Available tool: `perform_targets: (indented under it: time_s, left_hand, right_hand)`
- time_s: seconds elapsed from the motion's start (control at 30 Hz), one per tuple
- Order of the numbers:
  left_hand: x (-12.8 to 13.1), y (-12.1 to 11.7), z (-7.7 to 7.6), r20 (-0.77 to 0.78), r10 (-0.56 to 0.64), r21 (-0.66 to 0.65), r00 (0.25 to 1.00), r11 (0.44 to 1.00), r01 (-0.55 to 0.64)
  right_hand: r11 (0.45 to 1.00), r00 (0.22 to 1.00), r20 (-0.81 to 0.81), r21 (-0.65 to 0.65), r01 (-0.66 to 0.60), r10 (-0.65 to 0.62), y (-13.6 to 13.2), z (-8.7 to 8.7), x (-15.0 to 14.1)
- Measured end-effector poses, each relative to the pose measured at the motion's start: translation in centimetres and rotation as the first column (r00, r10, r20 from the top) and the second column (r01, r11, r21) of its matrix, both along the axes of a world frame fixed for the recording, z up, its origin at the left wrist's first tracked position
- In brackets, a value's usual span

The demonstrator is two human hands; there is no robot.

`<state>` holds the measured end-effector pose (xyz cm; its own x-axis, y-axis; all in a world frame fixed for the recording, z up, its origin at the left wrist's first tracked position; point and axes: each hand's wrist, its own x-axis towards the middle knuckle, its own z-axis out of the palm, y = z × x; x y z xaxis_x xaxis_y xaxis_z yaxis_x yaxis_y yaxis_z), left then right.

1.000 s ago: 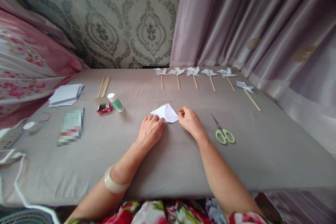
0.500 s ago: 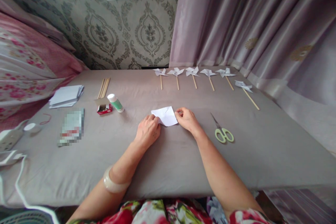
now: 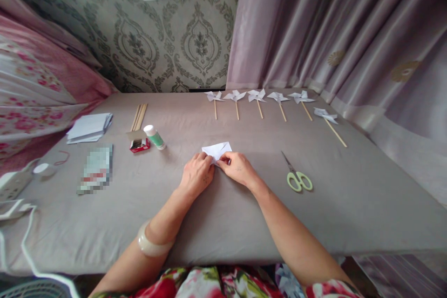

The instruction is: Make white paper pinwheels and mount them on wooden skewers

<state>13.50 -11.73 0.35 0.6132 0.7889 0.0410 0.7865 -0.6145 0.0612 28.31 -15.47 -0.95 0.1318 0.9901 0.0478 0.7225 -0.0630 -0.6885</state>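
A white sheet of paper (image 3: 217, 148) with crease lines lies in the middle of the table, partly covered by both hands. Its near left edge is gripped by my left hand (image 3: 198, 170), fingers curled. From the right, my right hand (image 3: 238, 166) pinches the paper's near side and brings it over toward the left fingers. The two hands almost meet there, and the exact fold beneath the fingertips is hidden. Scissors (image 3: 295, 177) with light green handles lie to the right of my right hand.
Several white paper pinwheels (image 3: 257, 97) on sticks line the back right. At left are a glue stick (image 3: 154, 137), a small red box (image 3: 139, 145), wooden sticks (image 3: 139, 117), a paper stack (image 3: 89, 127), a blurred packet (image 3: 95, 170) and a power strip (image 3: 14, 184).
The paper was opened out from a pointed folded shape and turned. My right hand then moved left from its right edge, folding that side in toward my left hand.
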Motion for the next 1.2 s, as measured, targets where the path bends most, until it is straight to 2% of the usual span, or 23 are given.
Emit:
perform_targets:
  time_s: [0.3, 0.6, 0.93, 1.2]
  left_hand:
    - [-0.2, 0.3, -0.6, 0.047, -0.010, 0.008, 0.999, 1.000, 0.009]
    - [0.0, 0.4, -0.3, 0.049, -0.060, 0.009, 0.997, 0.998, 0.059]
    - [0.1, 0.5, -0.7, 0.088, -0.071, -0.016, 0.994, 0.997, 0.073]
    - [0.2, 0.7, -1.4, 0.092, -0.091, 0.030, 0.992, 0.996, 0.088]
  right_hand:
    - [0.993, 0.995, 0.065, -0.085, 0.079, -0.073, 0.5, -0.2, -0.5]
    - [0.980, 0.981, 0.138, -0.123, 0.157, -0.139, 1.1, -0.5, -0.9]
    - [0.971, 0.972, 0.176, -0.154, 0.181, -0.153, 1.2, -0.5, -1.1]
    - [0.964, 0.972, 0.164, -0.175, 0.199, -0.171, 1.4, -0.3, -1.2]
